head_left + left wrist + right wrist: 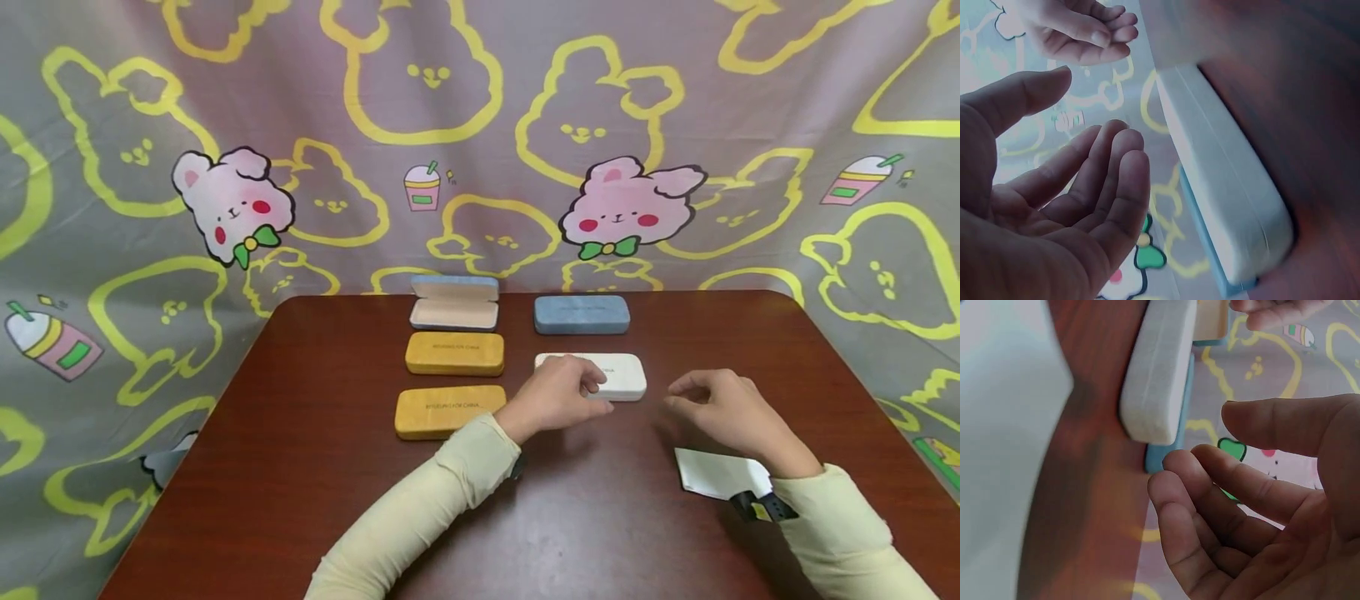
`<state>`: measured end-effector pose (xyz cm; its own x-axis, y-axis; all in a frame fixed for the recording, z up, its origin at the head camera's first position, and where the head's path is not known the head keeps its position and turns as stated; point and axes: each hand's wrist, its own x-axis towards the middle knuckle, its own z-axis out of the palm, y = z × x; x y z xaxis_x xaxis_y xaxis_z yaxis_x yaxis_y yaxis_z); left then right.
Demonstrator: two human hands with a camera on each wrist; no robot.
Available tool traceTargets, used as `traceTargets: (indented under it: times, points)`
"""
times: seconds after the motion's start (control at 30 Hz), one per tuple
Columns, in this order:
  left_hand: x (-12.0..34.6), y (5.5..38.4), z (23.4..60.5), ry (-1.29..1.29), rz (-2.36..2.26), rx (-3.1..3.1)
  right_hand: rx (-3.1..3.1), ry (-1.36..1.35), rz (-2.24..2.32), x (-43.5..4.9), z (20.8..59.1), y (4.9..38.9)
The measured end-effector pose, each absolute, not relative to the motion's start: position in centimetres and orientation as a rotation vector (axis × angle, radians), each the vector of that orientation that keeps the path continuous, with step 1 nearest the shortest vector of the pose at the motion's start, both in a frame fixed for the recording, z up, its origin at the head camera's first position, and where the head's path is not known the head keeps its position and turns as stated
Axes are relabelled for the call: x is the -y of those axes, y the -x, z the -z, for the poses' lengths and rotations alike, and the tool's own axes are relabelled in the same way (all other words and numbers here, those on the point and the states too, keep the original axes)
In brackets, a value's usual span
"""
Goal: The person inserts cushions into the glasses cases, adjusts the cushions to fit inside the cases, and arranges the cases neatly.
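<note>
In the head view my left hand (555, 396) hovers in front of a closed white glasses case (624, 377), covering part of it. The left wrist view shows this hand (1079, 187) loosely curled and holding nothing, apart from the white case (1222, 169). My right hand (723, 408) is to the right of that case, also raised. Its fingers are bent loosely with a gap to the thumb, as the right wrist view shows the hand (1254, 512). Below the right wrist lies a flat white object (716, 473), partly hidden by the arm.
Two closed yellow cases (455, 354) lie one before the other on the left of the brown table (300, 483). Behind them stands an open blue case (454, 313) with a pale lining. A closed blue case (582, 315) is at the back, before a patterned curtain (480, 108).
</note>
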<state>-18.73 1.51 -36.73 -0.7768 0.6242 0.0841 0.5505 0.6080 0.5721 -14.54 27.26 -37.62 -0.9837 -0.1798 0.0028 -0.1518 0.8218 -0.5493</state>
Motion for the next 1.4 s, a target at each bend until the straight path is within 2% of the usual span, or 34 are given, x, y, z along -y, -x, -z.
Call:
traceTargets:
  times: [0.63, 0.97, 1.4]
  points:
    - [-9.3, 16.2, 39.2, -1.130, -0.547, -2.667, -2.915, 0.061, 0.851, -30.9, 39.7, 11.2]
    - [-11.5, 15.0, 40.6, -1.121, -0.426, -2.700, -2.927, -0.075, 0.773, -34.1, 40.6, 9.2]
    - [-12.9, 15.1, 41.3, -1.056, -0.354, -2.802, -2.968, -0.107, 0.644, -37.4, 41.6, 7.8]
